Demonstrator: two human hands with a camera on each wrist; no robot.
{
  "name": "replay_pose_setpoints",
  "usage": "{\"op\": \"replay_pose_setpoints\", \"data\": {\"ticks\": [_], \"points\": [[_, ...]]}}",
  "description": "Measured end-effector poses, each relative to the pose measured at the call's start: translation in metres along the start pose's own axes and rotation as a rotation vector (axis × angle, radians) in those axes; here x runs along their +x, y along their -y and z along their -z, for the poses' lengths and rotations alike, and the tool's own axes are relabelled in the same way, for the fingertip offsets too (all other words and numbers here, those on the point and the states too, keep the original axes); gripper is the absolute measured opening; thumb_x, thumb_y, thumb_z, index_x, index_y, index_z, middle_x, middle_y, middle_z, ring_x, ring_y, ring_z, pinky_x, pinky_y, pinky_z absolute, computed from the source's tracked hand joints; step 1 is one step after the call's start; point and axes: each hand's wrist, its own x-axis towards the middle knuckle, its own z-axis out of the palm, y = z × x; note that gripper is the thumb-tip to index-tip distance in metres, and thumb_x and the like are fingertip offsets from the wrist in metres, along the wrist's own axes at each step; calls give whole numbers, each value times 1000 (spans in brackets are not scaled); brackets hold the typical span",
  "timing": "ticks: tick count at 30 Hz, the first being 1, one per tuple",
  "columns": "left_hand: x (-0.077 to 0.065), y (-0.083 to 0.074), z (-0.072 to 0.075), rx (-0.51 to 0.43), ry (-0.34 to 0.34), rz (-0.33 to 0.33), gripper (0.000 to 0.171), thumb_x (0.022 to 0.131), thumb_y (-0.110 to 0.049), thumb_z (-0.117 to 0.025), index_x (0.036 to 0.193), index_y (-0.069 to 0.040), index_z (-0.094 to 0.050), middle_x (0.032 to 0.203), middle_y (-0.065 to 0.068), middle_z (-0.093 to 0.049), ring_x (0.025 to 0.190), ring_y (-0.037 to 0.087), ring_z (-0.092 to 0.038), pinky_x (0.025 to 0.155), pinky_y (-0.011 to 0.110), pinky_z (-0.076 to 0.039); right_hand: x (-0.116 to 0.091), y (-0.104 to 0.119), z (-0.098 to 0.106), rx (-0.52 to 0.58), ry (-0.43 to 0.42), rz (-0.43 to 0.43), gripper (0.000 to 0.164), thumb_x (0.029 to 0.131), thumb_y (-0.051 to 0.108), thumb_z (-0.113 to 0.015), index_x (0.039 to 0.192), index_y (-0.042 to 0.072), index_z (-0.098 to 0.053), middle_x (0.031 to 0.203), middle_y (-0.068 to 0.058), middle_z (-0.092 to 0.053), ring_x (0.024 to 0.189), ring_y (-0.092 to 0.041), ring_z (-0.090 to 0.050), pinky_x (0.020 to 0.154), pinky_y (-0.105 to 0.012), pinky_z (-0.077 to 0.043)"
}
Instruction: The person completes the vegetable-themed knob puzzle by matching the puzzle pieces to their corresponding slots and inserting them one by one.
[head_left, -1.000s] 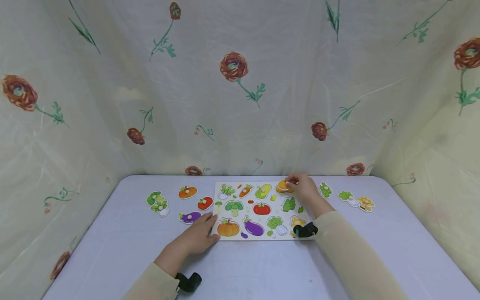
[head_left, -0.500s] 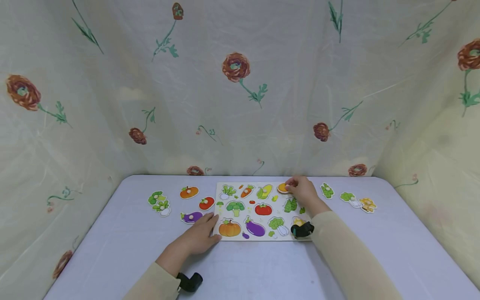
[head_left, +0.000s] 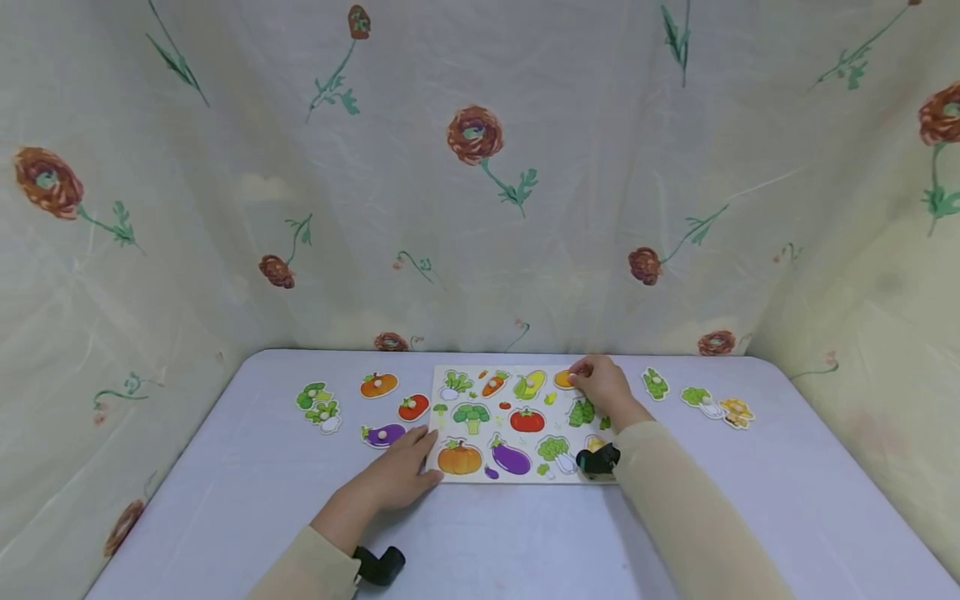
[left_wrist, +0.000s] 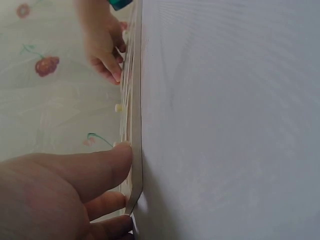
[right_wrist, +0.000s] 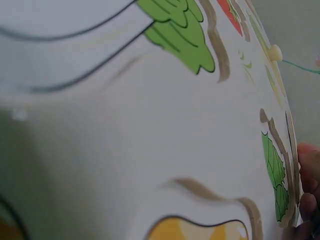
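A white vegetable puzzle board [head_left: 498, 429] lies flat on the table. At its upper right corner my right hand [head_left: 602, 387] pinches a rounded orange-yellow puzzle piece [head_left: 564, 380], partly covered by the fingers and close over the board. My left hand [head_left: 397, 471] rests at the board's lower left corner, fingers along the left side. The left wrist view has its thumb [left_wrist: 117, 162] against the board's edge. Knobbed carrot [head_left: 494, 383] and corn [head_left: 529, 384] pieces sit in the top row. In the right wrist view, the right fingertips [right_wrist: 310, 165] show past the board's far edge.
Left of the board lie loose pumpkin [head_left: 378, 384], tomato [head_left: 413, 407] and eggplant [head_left: 378, 436] pieces, plus two overlapping green ones [head_left: 315, 396]. To the right are a green piece [head_left: 655, 383], a cabbage piece [head_left: 699, 400] and a mushroom piece [head_left: 737, 412]. Flowered cloth [head_left: 480, 275] hangs behind the table.
The right hand has come slightly lower and left with the orange-yellow piece, which now lies closer into the board's corner. The left hand has stayed at the board's edge.
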Motion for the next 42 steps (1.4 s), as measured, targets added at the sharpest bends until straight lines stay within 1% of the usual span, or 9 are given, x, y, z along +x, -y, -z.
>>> {"op": "replay_pose_setpoints", "data": {"ticks": [5, 10, 18, 22, 27, 35, 42], "points": [[-1, -1, 0, -5, -1, -2, 69, 96, -31, -67, 154, -9, -39, 161, 15, -29, 148, 35, -28, 114, 57, -33, -3, 1, 0, -7, -14, -5, 17, 99, 17, -64, 111, 5, -67, 104, -13, -61, 90, -27, -53, 77, -34, -45], [-1, -2, 1, 0, -4, 3, 69, 96, -32, -67, 154, -8, -39, 161, 15, -30, 148, 35, -28, 114, 57, -32, -5, 6, 1, -5, -17, -11, 16, 99, 16, -64, 110, 4, -66, 102, -13, -59, 90, -27, -53, 75, -33, -45], [-1, -2, 0, 5, -2, 6, 68, 96, -31, -67, 154, -9, -39, 161, 15, -30, 148, 35, -28, 114, 57, -32, -7, 7, 0, -59, -25, 8, 15, 99, 16, -64, 107, 3, -64, 99, -13, -60, 86, -27, -54, 72, -32, -47], [-1, -2, 0, 5, 0, 5, 68, 96, -31, -67, 154, -8, -39, 161, 15, -30, 148, 35, -28, 114, 57, -32, -7, 8, 0, -79, -23, -9, 15, 99, 16, -65, 105, 3, -63, 97, -13, -60, 84, -26, -54, 70, -32, -46], [-1, -2, 1, 9, 1, 0, 68, 96, -31, -67, 154, -7, -39, 161, 16, -30, 148, 36, -28, 115, 57, -31, -6, 8, -1, -75, -23, -29, 14, 99, 17, -65, 105, 4, -63, 97, -13, -59, 84, -26, -54, 70, -32, -45], [-1, -1, 0, 10, -1, 1, 69, 97, -32, -67, 155, -9, -38, 162, 15, -29, 148, 35, -27, 115, 56, -32, -6, 8, -1, -63, -35, -22, 15, 98, 16, -65, 107, 3, -63, 99, -13, -60, 85, -26, -54, 72, -33, -45], [-1, -1, 1, 7, 3, -5, 68, 97, -32, -66, 154, -8, -38, 161, 15, -30, 148, 35, -28, 115, 56, -32, -3, 5, -4, -71, -34, -29, 17, 99, 17, -65, 109, 4, -63, 101, -14, -60, 86, -27, -54, 72, -33, -46]]}}
